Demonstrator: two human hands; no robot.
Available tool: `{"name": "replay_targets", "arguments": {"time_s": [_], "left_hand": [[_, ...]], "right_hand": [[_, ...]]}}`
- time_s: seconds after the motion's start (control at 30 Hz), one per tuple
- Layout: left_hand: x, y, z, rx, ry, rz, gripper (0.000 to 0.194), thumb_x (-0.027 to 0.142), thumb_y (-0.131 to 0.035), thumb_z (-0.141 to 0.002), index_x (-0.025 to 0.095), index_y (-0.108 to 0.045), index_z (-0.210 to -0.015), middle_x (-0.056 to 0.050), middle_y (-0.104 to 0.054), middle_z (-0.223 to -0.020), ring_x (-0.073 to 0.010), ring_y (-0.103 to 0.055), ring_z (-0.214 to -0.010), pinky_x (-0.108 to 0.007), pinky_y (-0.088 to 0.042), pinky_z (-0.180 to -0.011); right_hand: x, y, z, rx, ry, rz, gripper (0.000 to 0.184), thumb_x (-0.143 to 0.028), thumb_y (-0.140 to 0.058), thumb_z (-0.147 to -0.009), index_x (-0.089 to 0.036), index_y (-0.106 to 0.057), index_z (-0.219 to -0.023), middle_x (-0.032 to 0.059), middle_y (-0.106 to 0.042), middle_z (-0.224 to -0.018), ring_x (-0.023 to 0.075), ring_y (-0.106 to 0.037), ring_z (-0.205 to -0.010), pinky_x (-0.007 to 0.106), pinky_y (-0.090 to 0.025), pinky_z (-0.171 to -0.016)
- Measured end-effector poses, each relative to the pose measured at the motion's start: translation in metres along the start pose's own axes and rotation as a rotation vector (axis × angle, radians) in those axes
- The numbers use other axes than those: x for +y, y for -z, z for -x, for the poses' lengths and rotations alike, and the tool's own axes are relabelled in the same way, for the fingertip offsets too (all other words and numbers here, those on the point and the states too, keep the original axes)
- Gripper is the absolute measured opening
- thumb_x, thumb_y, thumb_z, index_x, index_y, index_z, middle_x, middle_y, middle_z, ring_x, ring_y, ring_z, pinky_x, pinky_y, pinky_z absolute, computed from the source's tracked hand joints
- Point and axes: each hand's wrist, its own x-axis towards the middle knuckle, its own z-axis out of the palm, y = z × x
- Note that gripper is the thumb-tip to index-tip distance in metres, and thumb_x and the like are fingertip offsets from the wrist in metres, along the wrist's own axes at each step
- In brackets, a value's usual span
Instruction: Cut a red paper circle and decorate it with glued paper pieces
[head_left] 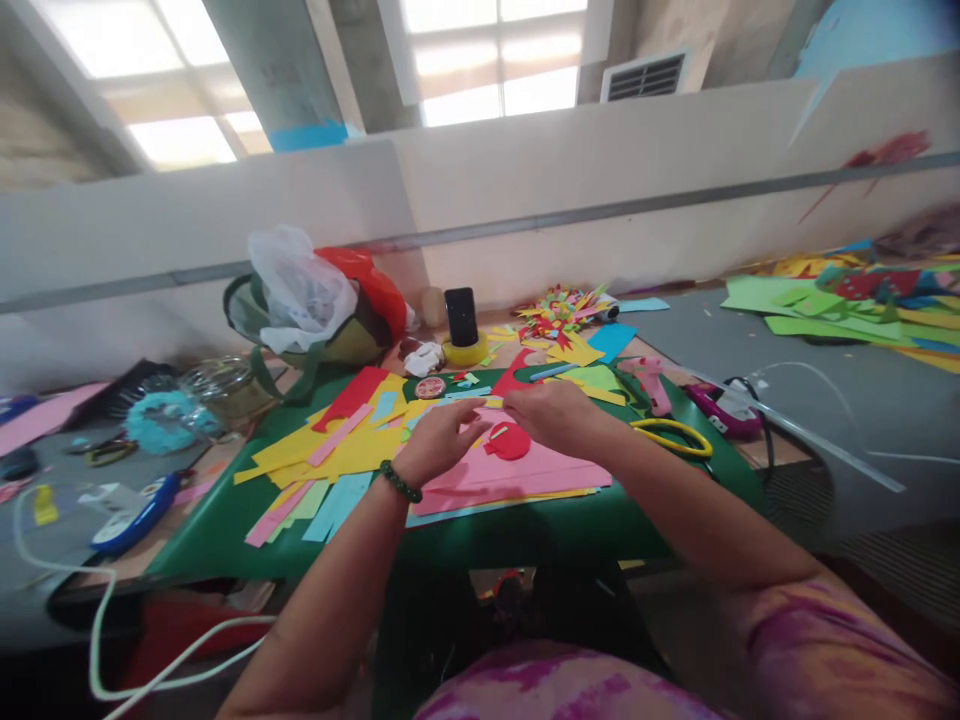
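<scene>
My left hand [441, 438], with a green bead bracelet [400, 482] at the wrist, is raised over pink paper sheets [457, 488]. Its thumb and fingertips pinch one end of a small yellow paper strip [493, 403]. Across from it my right hand [559, 417] is closed at the strip's other end, its fingertips partly hidden by the knuckles. Just below both hands lies a red paper disc [511, 441] with a small pale piece on it. Blue and yellow sheets show under the pink stack.
Coloured paper strips [330, 450] cover the green mat [225, 515] at left. Yellow-handled scissors [675, 438] and a pink glue gun [651, 385] lie right. A phone [461, 317] stands on a tape roll [465, 350] behind. A blue tool [139, 515] with a white cable lies left.
</scene>
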Motion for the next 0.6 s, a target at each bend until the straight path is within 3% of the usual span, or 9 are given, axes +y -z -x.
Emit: {"name": "replay_targets", "arguments": {"time_s": [0.07,0.17,0.3,0.43,0.53,0.6], "left_hand": [[-0.007,0.001,-0.017,-0.133,0.105,0.254,0.023,0.035,-0.063,-0.084,0.018,-0.073,-0.095,-0.010,-0.076,-0.083,-0.0226,-0.071,-0.075,-0.031,-0.052,-0.070],[-0.024,-0.001,-0.038,-0.220,0.286,0.726,0.022,0.030,-0.063,-0.084,0.015,-0.069,-0.098,-0.011,-0.075,-0.081,-0.0211,-0.072,-0.068,-0.026,-0.050,-0.058],[-0.048,-0.007,-0.055,-0.082,0.464,1.210,0.022,0.005,-0.057,-0.078,0.013,-0.065,-0.097,-0.006,-0.071,-0.067,-0.0181,-0.070,-0.059,-0.025,-0.052,-0.056],[-0.065,-0.009,-0.060,0.039,0.481,1.359,0.036,-0.006,-0.045,-0.070,0.015,-0.066,-0.091,-0.002,-0.069,-0.063,-0.0151,-0.070,-0.063,-0.025,-0.056,-0.065],[-0.072,-0.008,-0.060,0.136,0.508,1.450,0.030,-0.006,-0.044,-0.067,0.015,-0.063,-0.075,-0.007,-0.072,-0.074,-0.0188,-0.073,-0.079,-0.030,-0.058,-0.075],[-0.072,-0.008,-0.059,0.199,0.515,1.474,0.024,-0.005,-0.045,-0.067,0.016,-0.058,-0.065,-0.008,-0.073,-0.077,-0.0209,-0.073,-0.086,-0.034,-0.057,-0.083]], "right_hand": [[-0.002,0.013,-0.016,0.020,-0.030,-0.055,0.025,-0.020,-0.046,-0.096,-0.015,-0.069,-0.104,0.0124,-0.074,-0.086,0.0235,-0.068,-0.079,0.027,-0.039,-0.062],[0.002,0.013,-0.037,0.138,-0.063,-0.240,0.024,-0.023,-0.052,-0.094,-0.016,-0.069,-0.109,0.0109,-0.074,-0.088,0.0223,-0.067,-0.084,0.027,-0.042,-0.067],[0.009,-0.021,-0.063,0.218,0.032,-0.674,0.025,-0.016,-0.053,-0.090,-0.017,-0.069,-0.110,0.0042,-0.071,-0.083,0.0149,-0.064,-0.074,0.024,-0.045,-0.067],[0.003,-0.062,-0.080,0.101,0.141,-1.092,0.023,-0.019,-0.049,-0.089,-0.017,-0.066,-0.104,0.0027,-0.068,-0.081,0.0122,-0.063,-0.066,0.025,-0.050,-0.062],[-0.003,-0.078,-0.085,0.013,0.109,-1.281,0.016,-0.026,-0.053,-0.086,-0.017,-0.063,-0.094,0.0020,-0.066,-0.078,0.0124,-0.063,-0.062,0.026,-0.052,-0.061],[-0.005,-0.080,-0.086,0.061,0.031,-1.378,0.015,-0.032,-0.059,-0.083,-0.017,-0.059,-0.086,0.0005,-0.064,-0.074,0.0122,-0.062,-0.062,0.027,-0.051,-0.061]]}}
